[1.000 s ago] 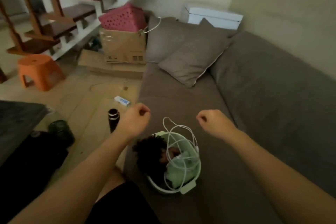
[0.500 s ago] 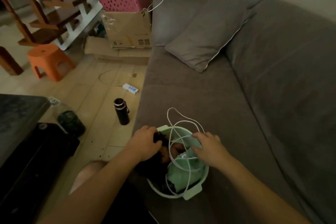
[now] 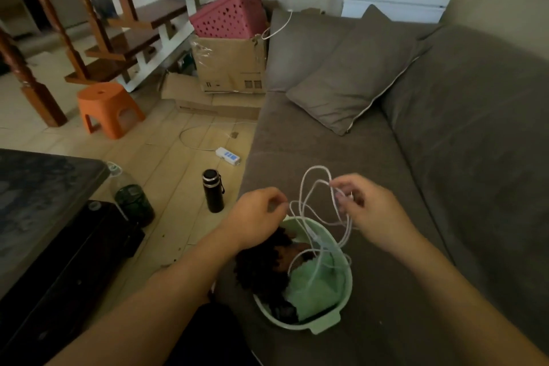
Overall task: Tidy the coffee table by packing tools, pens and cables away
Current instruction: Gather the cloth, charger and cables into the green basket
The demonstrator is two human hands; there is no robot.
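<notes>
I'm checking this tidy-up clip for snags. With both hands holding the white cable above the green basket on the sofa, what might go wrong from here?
1. The white cable hangs in crossing loops between the left hand and right hand; pulling them apart may tighten a knot.
2. Its lower strands lie in the green basket over the green cloth, so a tug might drag the cloth out or tip the basket, which sits near the sofa's front edge.

One head-worn wide-angle view looks forward and down, close over the sofa seat (image 3: 312,140) and floor (image 3: 166,187).
</notes>
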